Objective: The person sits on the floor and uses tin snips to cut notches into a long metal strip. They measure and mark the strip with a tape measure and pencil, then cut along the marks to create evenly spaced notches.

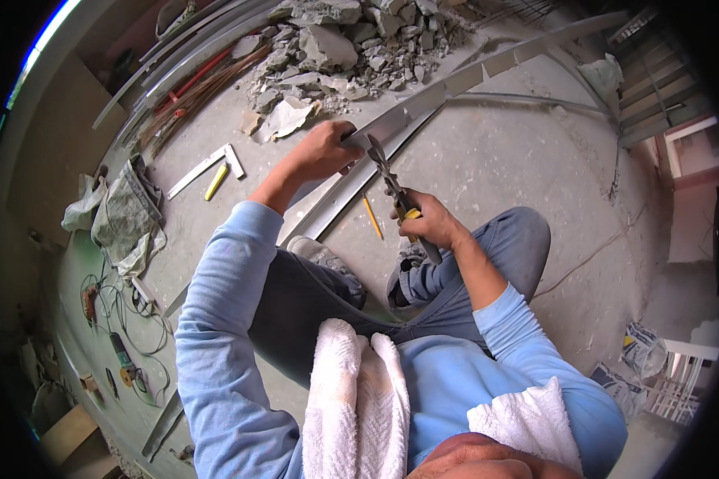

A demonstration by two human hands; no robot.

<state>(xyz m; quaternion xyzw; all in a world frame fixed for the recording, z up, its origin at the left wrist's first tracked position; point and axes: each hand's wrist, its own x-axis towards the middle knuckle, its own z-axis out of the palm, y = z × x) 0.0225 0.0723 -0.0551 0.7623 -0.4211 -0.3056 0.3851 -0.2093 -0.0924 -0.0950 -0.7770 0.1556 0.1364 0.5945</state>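
Note:
My left hand (pixel 327 150) is closed round the near end of a long metal channel (pixel 463 80), which runs up to the far right and has several cuts along its flange. Tin snips (pixel 393 182) with dark and yellow handles are in my right hand (pixel 431 219). Their jaws point at the channel's edge beside my left hand; whether they touch the metal I cannot tell. Below, a second metal channel (pixel 327 206) lies slanted on the floor by my shoes. A yellow pencil (pixel 372 217) rests between that channel and my right hand.
Broken concrete rubble (pixel 327 48) is heaped ahead. To the left are a metal square (pixel 204 170), a yellow utility knife (pixel 216 182), a crumpled sack (pixel 128 215), and an angle grinder (pixel 123 361) with cords. A white towel (pixel 351 383) hangs over my chest.

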